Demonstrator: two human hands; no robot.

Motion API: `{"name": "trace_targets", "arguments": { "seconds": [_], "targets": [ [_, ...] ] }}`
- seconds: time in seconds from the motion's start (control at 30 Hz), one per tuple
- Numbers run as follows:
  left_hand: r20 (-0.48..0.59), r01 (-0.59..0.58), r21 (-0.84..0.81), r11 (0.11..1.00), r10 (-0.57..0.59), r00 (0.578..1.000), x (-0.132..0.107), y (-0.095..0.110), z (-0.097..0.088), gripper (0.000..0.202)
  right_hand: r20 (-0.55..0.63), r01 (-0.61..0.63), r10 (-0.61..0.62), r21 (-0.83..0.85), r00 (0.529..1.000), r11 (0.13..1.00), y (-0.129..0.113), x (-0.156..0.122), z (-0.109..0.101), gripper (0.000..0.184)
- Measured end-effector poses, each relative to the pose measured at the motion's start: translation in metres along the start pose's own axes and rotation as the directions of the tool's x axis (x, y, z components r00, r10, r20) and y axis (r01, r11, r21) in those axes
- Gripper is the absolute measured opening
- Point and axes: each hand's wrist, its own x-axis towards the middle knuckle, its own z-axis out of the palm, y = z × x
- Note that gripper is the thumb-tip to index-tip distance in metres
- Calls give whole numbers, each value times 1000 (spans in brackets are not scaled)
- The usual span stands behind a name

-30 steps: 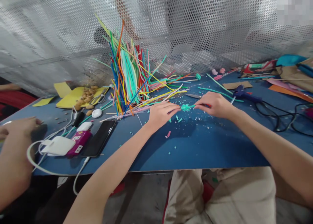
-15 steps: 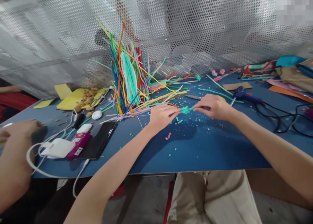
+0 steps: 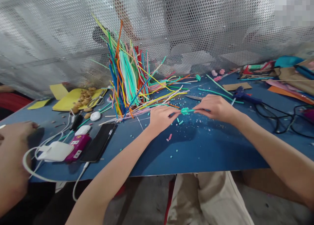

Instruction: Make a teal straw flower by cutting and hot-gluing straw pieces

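Between my two hands a teal pipe-cleaner flower (image 3: 185,111) is held just above the table. My left hand (image 3: 162,117) pinches its left end between thumb and fingertips. On the other side, my right hand (image 3: 214,107) is closed on the teal stem at its right end. Scissors (image 3: 193,97) lie behind, their handle partly hidden by my right hand. Short teal cuttings (image 3: 181,122) and a pink scrap (image 3: 169,136) are scattered on the blue table (image 3: 196,156) below.
A tall bundle of coloured pipe cleaners (image 3: 129,77) stands behind my left hand. At left lie a black phone (image 3: 99,143), a purple power strip (image 3: 78,147) with cables, and another person's hand (image 3: 19,131). A blue glue gun (image 3: 245,95) with a black cord is at right.
Both hands keep almost the same places, still holding the teal flower. The view has shifted slightly, and the other person's hand at left has moved a little.
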Motion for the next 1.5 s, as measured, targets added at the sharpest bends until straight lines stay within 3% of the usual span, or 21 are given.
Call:
{"name": "trace_targets", "arguments": {
  "seconds": [0.37,0.6,0.93,1.2,1.5],
  "targets": [
    [32,13,8,1000,-14,999,0,0,3,16,44,-39,40,-24,998,999,3,1,-3,23],
    [21,-115,37,993,114,993,-1,-10,6,20,56,-70,69,25,996,997,-3,2,6,26],
    [148,-128,56,990,119,982,-3,-6,7,27,131,-193,169,198,977,961,-7,-1,5,34],
    [-29,-198,57,979,200,979,-1,-6,5,18,221,-205,157,214,962,955,-14,-4,0,36],
    [-139,-278,46,959,282,949,-3,-4,3,12,233,-237,182,236,955,942,-18,-4,-3,39]
  ]
}}
